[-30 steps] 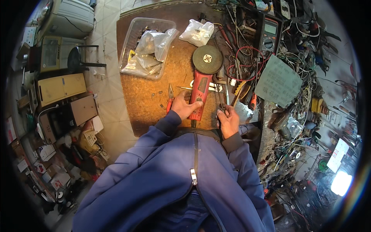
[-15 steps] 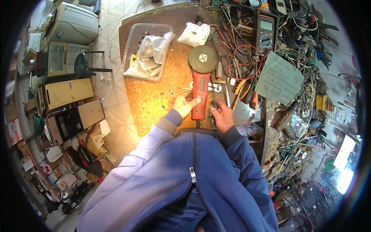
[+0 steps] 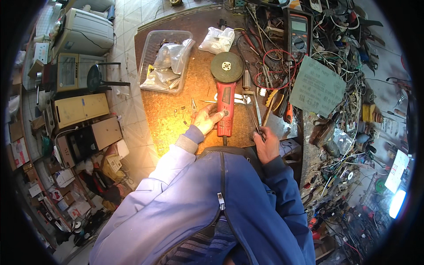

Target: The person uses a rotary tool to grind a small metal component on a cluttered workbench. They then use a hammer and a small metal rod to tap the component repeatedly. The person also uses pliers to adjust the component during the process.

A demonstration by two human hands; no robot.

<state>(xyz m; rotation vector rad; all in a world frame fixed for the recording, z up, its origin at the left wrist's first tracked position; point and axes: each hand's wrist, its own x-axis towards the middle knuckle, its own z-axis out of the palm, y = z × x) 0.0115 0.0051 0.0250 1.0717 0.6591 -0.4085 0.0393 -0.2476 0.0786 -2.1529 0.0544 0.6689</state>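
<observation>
My left hand (image 3: 206, 120) is closed on the body of the red angle grinder (image 3: 225, 121), thumb on its side near the switch. The grinder's disc (image 3: 226, 73) faces up. Pliers (image 3: 193, 107) lie just left of that hand on the wooden bench (image 3: 163, 119). My right hand (image 3: 266, 144), to the right of the grinder, is closed around a thin dark metal tool (image 3: 255, 120), exact kind unclear. A white bracket-like piece (image 3: 243, 99) and other slim tools lie beside the grinder.
A clear plastic tub (image 3: 142, 74) of bagged parts and a white bag (image 3: 216, 39) sit at the back. Right of them are a multimeter (image 3: 299, 33), tangled cables and a grey-green sheet (image 3: 318, 86). Appliances (image 3: 79, 108) crowd the left side; a bright lamp (image 3: 397, 203) is low right.
My right hand has moved rightward, away from the grinder, with the dark tool. My left hand stays on the grinder. Warm light on the bench and left sleeve has brightened.
</observation>
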